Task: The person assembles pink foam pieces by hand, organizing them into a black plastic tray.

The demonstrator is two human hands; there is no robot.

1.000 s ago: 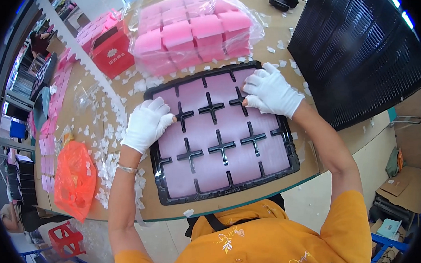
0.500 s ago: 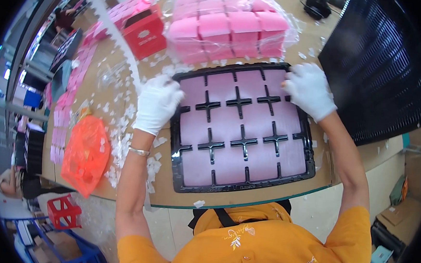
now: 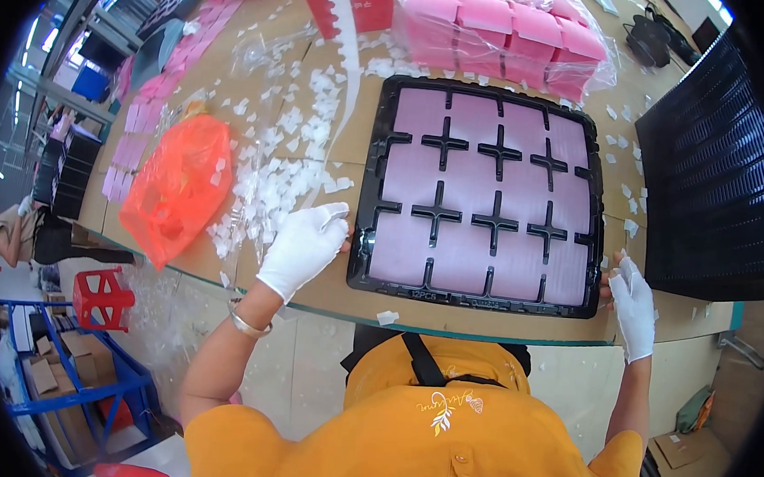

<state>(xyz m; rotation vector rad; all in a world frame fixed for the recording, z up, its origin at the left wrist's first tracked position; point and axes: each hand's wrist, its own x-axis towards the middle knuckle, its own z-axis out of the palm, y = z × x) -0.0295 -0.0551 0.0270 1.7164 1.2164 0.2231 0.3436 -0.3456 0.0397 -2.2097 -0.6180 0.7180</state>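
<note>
Worktable (image 3: 482,326), brown-topped, bearing one black moulded tray (image 3: 474,302) near its front edge, between the two gloved hands; pink sheeting (image 3: 467,184) fills its compartments, twelve in all, parted by six full cross-shaped dividers. Beyond the tray: one clear-wrapped stack of pink blocks (image 3: 508,38) and one red box (image 3: 370,9), the latter partly masked by a white notched strip (image 3: 347,66). To the right: one black ribbed stack (image 3: 709,180). To the left: one orange-red plastic bag (image 3: 180,187) and white scraps (image 3: 293,185), too many to count, strewn up to the left hand. Floor: one red stool (image 3: 103,298). Left hand (image 3: 305,247), fingers bent beside the tray's left rim; right hand (image 3: 633,311), fingertips at the right rim; whether either grips cannot be told. Half a second ago both were at the tray's far portion; now they are at its near portion.
</note>
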